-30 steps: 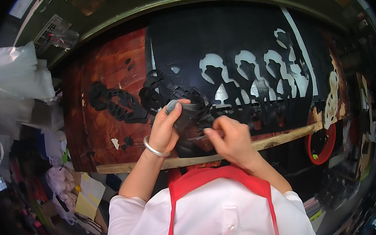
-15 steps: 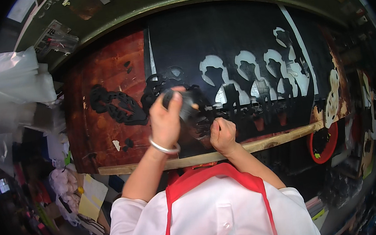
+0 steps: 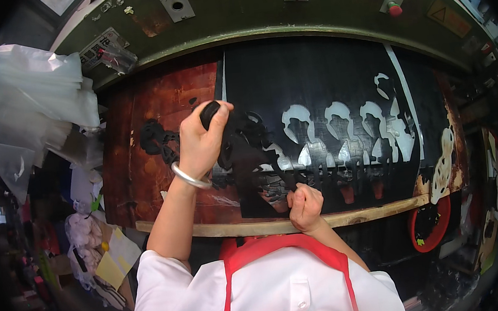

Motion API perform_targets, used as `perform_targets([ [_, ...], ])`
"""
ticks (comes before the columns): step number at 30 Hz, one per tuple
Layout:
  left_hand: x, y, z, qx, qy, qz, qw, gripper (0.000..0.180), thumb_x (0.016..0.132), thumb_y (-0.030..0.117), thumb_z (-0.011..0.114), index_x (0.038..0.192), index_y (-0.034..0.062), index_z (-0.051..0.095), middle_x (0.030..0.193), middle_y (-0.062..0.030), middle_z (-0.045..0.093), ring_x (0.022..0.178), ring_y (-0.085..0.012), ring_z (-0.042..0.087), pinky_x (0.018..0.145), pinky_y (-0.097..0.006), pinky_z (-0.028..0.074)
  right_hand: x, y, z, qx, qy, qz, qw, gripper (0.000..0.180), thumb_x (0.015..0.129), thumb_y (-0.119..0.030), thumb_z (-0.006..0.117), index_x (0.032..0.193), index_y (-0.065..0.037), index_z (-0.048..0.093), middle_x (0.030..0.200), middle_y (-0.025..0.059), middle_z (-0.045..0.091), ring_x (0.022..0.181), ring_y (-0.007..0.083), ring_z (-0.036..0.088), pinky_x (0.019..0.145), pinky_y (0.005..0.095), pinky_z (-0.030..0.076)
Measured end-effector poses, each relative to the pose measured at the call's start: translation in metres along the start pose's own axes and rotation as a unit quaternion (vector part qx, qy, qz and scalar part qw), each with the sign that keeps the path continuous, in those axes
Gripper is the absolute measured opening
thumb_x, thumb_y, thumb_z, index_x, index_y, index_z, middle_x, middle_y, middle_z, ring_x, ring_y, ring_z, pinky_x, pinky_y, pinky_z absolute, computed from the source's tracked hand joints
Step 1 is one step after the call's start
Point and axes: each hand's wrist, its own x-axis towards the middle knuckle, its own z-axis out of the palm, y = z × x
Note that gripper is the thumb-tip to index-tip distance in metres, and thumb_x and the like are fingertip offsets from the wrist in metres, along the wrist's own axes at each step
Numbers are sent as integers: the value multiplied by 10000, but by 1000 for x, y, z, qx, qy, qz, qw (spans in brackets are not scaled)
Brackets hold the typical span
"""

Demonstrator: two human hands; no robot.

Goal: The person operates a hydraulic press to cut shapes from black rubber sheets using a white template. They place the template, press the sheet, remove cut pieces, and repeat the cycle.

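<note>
A black sheet with several shaped cut-outs lies on the red-brown bed of a cutting press. My left hand, with a metal bangle on the wrist, is shut on a bundle of black cut scrap and holds it lifted above the sheet's left part. My right hand is a closed fist near the front edge, pinching the lower strip of the black sheet where the scrap hangs from it.
A green machine housing with red buttons arches over the bed. More black scrap lies left on the bed. White plastic bags hang at left. A red bin stands at lower right, beside the wooden front edge.
My left hand has risen and moved away from me with the black scrap. My right hand has drawn back toward the front edge and closed into a fist.
</note>
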Motion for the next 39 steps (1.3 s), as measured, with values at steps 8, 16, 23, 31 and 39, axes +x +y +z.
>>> perform_targets([
  [8, -62, -22, 38, -200, -126, -104, 966, 213, 940, 188, 604, 1032, 7, 668, 843, 28, 626, 783, -45, 524, 709, -207, 439, 39, -18, 22, -23, -47, 123, 991, 329, 919, -220, 597, 690, -18, 474, 510, 156, 517, 458, 356, 551, 427, 417, 406],
  [16, -54, -2, 34, -251, -24, -152, 956, 223, 965, 208, 564, 998, -5, 624, 797, -60, 645, 635, -121, 632, 595, -247, 511, 6, 15, 20, -82, -14, 30, 996, 255, 970, -130, 420, 738, -34, 468, 531, 123, 511, 479, 337, 550, 457, 422, 398],
  [23, 11, 56, -110, -328, 129, 88, 932, 304, 981, 285, 532, 1040, -8, 588, 792, -81, 607, 588, -110, 568, 521, -266, 514, -56, 44, -7, -190, -83, 164, 965, 207, 913, -104, 511, 720, -33, 488, 569, 195, 534, 551, 400, 570, 493, 485, 429],
  [31, 38, 101, -201, -284, 43, 93, 953, 280, 997, 268, 493, 1105, 23, 577, 1049, -109, 659, 618, -60, 558, 545, -204, 479, -42, 34, -28, -117, -186, 239, 946, 312, 933, -234, 561, 721, -12, 504, 604, 217, 544, 571, 420, 561, 508, 454, 414],
  [39, 54, 9, -232, -77, 150, 20, 985, 139, 916, 199, 643, 947, 69, 606, 917, -26, 663, 597, -48, 519, 549, -201, 446, -24, 7, -63, -15, -200, 336, 920, 265, 816, -112, 740, 677, -33, 529, 559, -34, 513, 513, 21, 423, 467, 201, 351],
])
